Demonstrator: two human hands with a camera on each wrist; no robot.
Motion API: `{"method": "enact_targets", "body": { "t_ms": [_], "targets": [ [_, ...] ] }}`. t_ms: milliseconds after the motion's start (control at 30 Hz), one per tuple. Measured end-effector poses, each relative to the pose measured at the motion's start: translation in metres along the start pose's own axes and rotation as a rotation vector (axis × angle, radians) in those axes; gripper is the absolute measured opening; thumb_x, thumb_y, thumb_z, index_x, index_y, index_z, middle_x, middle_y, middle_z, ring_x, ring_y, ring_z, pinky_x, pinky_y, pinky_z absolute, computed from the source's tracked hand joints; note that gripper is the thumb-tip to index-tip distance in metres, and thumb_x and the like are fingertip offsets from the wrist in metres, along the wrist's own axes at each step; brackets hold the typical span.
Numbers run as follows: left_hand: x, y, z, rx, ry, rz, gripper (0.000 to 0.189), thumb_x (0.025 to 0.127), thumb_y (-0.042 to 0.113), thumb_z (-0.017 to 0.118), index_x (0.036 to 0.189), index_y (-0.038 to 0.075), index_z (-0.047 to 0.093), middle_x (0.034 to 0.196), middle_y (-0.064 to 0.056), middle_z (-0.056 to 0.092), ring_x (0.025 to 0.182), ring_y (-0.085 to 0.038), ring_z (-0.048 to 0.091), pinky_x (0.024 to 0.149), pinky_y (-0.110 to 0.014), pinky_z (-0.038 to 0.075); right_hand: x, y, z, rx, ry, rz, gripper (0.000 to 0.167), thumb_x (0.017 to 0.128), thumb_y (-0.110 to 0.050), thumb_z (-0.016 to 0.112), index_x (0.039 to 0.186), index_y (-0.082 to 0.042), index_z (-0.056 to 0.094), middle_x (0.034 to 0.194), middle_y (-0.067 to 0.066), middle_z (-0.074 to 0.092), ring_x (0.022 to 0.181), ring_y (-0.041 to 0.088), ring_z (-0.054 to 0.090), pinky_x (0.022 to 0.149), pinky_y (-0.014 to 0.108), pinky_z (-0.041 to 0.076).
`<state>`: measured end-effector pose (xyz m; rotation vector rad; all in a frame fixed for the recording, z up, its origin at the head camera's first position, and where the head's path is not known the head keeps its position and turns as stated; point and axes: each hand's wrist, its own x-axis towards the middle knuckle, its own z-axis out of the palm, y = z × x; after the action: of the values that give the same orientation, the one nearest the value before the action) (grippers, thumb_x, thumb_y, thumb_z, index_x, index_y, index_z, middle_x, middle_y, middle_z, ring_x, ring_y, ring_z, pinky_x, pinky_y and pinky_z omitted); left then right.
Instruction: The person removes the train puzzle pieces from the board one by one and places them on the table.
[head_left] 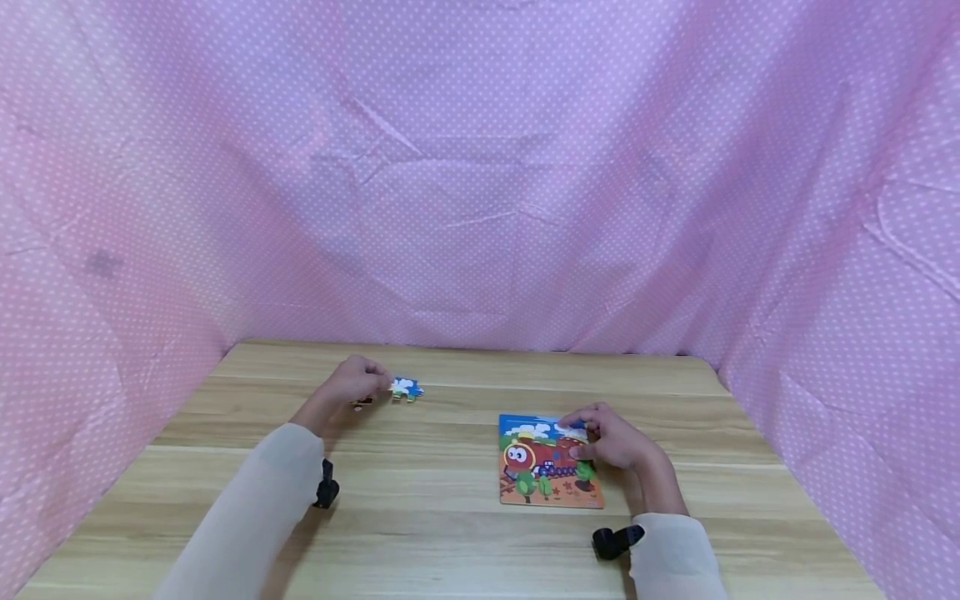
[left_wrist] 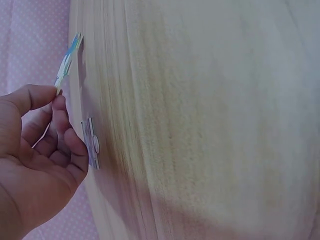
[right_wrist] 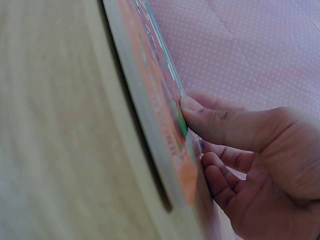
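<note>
My left hand [head_left: 358, 380] is at the back left of the table. Its thumb and index finger pinch a blue and white puzzle piece [head_left: 406, 387] by one edge, tilted up in the left wrist view. Below that hand lie dark-looking puzzle pieces [head_left: 363, 402], partly hidden by it. At right centre a square picture puzzle [head_left: 545, 492] of a red train lies flat. My right hand [head_left: 617, 440] rests on its upper right part, with thumb and index fingertips spread on the picture. Up close in the right wrist view, the thumb [right_wrist: 220, 122] touches the puzzle's surface.
The wooden table [head_left: 420, 533] ends at the back against a pink dotted cloth [head_left: 480, 208], which also hangs at both sides. Each wrist wears a small black camera, such as the one on the right wrist [head_left: 617, 542].
</note>
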<state>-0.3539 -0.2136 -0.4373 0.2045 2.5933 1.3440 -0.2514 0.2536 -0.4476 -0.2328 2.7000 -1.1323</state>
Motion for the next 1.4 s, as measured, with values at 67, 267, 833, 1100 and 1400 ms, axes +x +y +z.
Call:
{"method": "enact_targets", "body": {
  "t_ms": [67, 267, 833, 1100, 1400],
  "targets": [
    [0.000, 0.000, 0.000, 0.037, 0.004, 0.008, 0.022, 0.099, 0.013, 0.061, 0.110, 0.000, 0.074, 0.095, -0.007, 0.068, 0.076, -0.018, 0.054, 0.063, -0.030, 0.046, 0.000, 0.000, 0.000, 0.003, -0.002, 0.000, 0.034, 0.092, -0.006, 0.076, 0.120, -0.025, 0.074, 0.127, 0.010, 0.048, 0.111, 0.031, 0.042, 0.095, 0.049, 0.040],
    [0.002, 0.000, -0.001, 0.071, 0.001, 0.018, 0.019, 0.095, 0.005, 0.061, 0.105, -0.001, 0.076, 0.094, -0.008, 0.070, 0.067, -0.017, 0.052, 0.056, -0.028, 0.045, 0.000, -0.001, 0.000, 0.005, -0.001, 0.004, 0.035, 0.092, -0.005, 0.075, 0.120, -0.025, 0.074, 0.128, 0.011, 0.048, 0.112, 0.031, 0.042, 0.096, 0.051, 0.040],
    [-0.002, 0.003, 0.000, 0.075, -0.004, 0.043, 0.020, 0.099, 0.011, 0.061, 0.105, -0.002, 0.074, 0.093, -0.011, 0.069, 0.071, -0.019, 0.055, 0.062, -0.031, 0.049, 0.001, -0.001, 0.000, 0.011, -0.004, 0.008, 0.035, 0.090, -0.007, 0.077, 0.120, -0.025, 0.074, 0.129, 0.011, 0.047, 0.114, 0.032, 0.042, 0.099, 0.054, 0.041],
    [0.007, 0.022, 0.017, 0.150, -0.009, 0.166, 0.019, 0.099, 0.013, 0.064, 0.107, 0.000, 0.076, 0.103, -0.009, 0.072, 0.078, -0.015, 0.056, 0.068, -0.031, 0.049, 0.000, -0.001, 0.001, 0.016, 0.005, 0.020, 0.036, 0.090, -0.006, 0.077, 0.120, -0.025, 0.074, 0.128, 0.010, 0.047, 0.113, 0.031, 0.041, 0.096, 0.051, 0.041],
    [0.015, 0.050, 0.057, 0.122, -0.082, 0.246, 0.016, 0.099, 0.013, 0.064, 0.102, 0.003, 0.077, 0.095, -0.003, 0.072, 0.084, -0.016, 0.061, 0.073, -0.030, 0.051, -0.001, -0.003, 0.000, 0.015, 0.003, 0.016, 0.037, 0.090, -0.006, 0.077, 0.122, -0.025, 0.074, 0.129, 0.011, 0.047, 0.113, 0.032, 0.042, 0.097, 0.051, 0.041]
  ]
}}
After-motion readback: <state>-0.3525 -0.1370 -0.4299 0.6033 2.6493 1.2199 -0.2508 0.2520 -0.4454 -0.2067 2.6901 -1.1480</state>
